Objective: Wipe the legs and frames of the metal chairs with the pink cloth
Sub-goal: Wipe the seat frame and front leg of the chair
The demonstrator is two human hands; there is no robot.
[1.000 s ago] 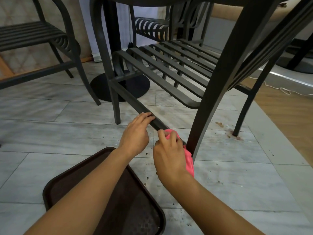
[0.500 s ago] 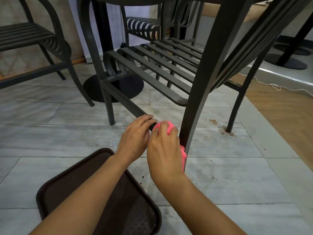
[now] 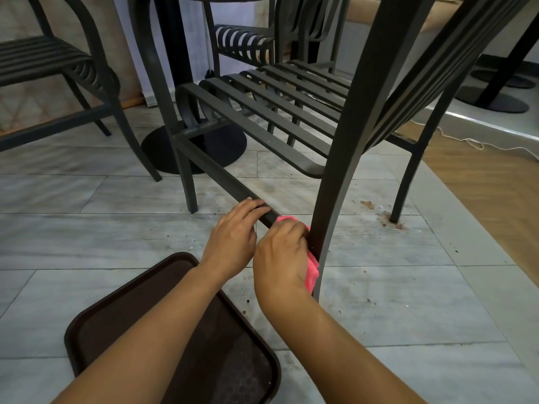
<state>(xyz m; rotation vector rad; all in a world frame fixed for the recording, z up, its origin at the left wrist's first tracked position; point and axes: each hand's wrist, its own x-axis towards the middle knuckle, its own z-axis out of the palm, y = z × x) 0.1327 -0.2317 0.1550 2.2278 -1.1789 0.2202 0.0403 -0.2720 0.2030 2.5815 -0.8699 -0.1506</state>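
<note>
I noted the right hand, fingers closed on the pink cloth, had slid to the crossbar's joint with the chair leg, left hand gripping the bar just beside; that rail seemed finished.

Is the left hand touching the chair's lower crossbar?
Touching. The head view shows the left hand with its fingers curled over the crossbar.

free: tiled floor right of chair leg | blocked: tray lower-left, crossbar ahead
</note>
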